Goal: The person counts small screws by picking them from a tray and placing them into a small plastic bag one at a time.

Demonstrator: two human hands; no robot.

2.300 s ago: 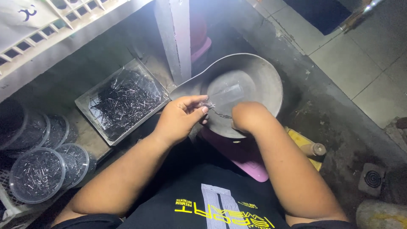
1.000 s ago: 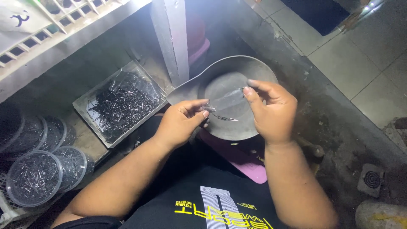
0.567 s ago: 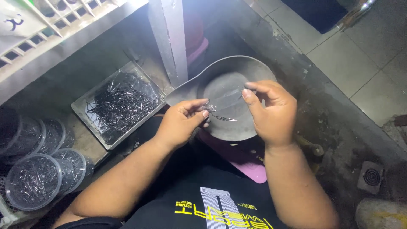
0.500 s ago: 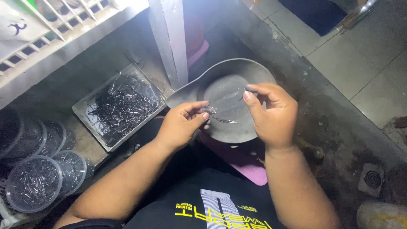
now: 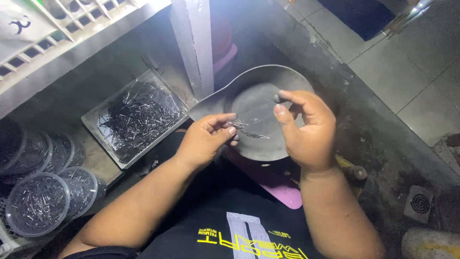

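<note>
Now | left hand (image 5: 203, 143) pinches thin pins (image 5: 247, 130) | right hand (image 5: 306, 129) half-open, empty | clear rectangular tray (image 5: 98, 128) left

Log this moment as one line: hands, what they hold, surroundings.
left hand: pinching thin metal pins | right hand: open, beside pins | below: grey metal pan | left: clear tray of pins

1. A grey metal pan (image 5: 258, 96) sits in the person's lap, touching a white post (image 5: 194, 43) at its upper left.
2. Over the pan, the left hand (image 5: 203, 141) pinches thin metal pins (image 5: 247, 129) between thumb and fingertips.
3. The right hand (image 5: 306, 129) hovers over the pan's right side, thumb and forefinger apart, holding nothing visible.
4. Left of the pan lies a clear rectangular tray (image 5: 134, 120) of pins.
5. Round clear tubs (image 5: 36, 201) of pins sit well left of the pan.
</note>
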